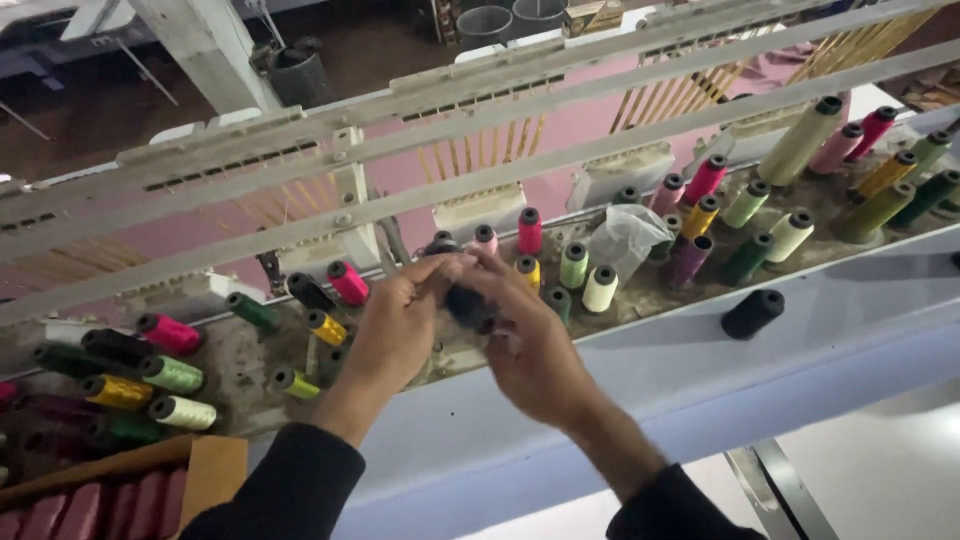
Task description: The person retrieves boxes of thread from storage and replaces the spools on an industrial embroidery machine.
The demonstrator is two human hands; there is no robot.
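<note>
A: Locate the dark thread spool.

B: It sits at frame centre, between both hands, above the long spool tray of the embroidery machine. The left hand lies at 9 o'clock of it, the right hand at 4 o'clock.

A: Finger state, left hand?

B: Fingers curled and drawn together, fingertips meeting those of the right hand at 12 o'clock of the spool. They appear to pinch at its top; whether thread is caught between them cannot be told.

A: Right hand?

B: Fingers bent around the spool from the 3 o'clock side, closed on it. The palm faces left. The spool is blurred, so exact contact points are unclear.

A: Surroundings?

B: At 1 o'clock: a pink spool, a light green spool and a white spool, all upright. Further toward 2 o'clock, a crumpled clear plastic bag lies among the spools. At 3 o'clock, a black spool lies alone on the pale machine ledge, well apart from the hands. At 9 o'clock: a magenta spool and a yellow spool, tilted. At 8 o'clock, a cardboard box.

A: Obstructions?

B: The white thread-guide rails cross at 12 o'clock, beyond the hands.
</note>
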